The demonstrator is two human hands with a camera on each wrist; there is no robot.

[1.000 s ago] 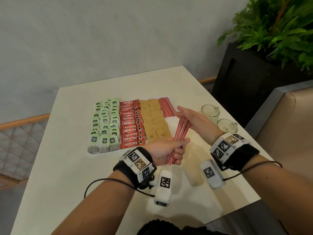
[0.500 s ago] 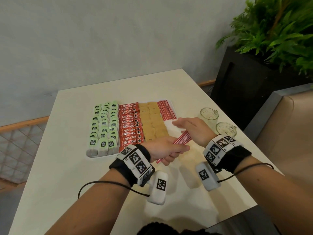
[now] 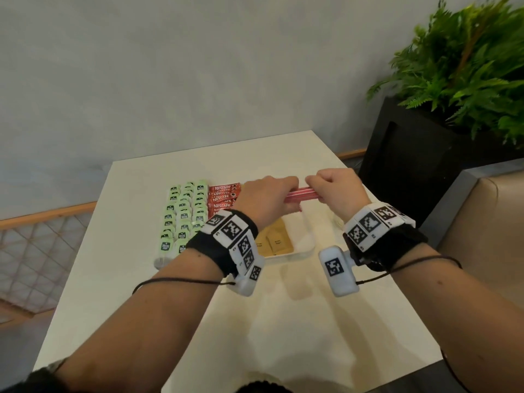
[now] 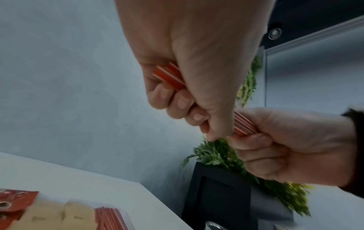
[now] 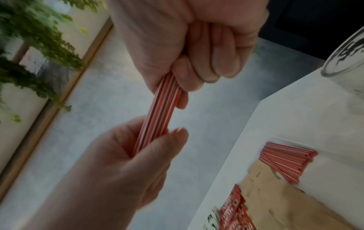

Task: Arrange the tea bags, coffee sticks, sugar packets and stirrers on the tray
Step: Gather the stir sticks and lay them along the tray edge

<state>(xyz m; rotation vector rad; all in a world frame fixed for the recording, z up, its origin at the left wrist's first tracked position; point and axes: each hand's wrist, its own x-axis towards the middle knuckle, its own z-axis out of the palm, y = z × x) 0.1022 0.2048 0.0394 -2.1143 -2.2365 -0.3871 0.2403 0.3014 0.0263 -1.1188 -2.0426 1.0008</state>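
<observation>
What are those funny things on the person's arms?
Both forearms are bare, no sleeves. Each wrist wears a black band carrying white blocks printed with black square codes. A small white box with one more code hangs under each wrist, and a thin black cable loops from it along the arm.

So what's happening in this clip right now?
A person is stocking a white tray on a table. Both the left hand and the right hand grip one bundle of red-and-white stirrers, held level above the tray. Green tea bags, red coffee sticks, brown sugar packets and an earlier stirrer pile already lie in it.
</observation>
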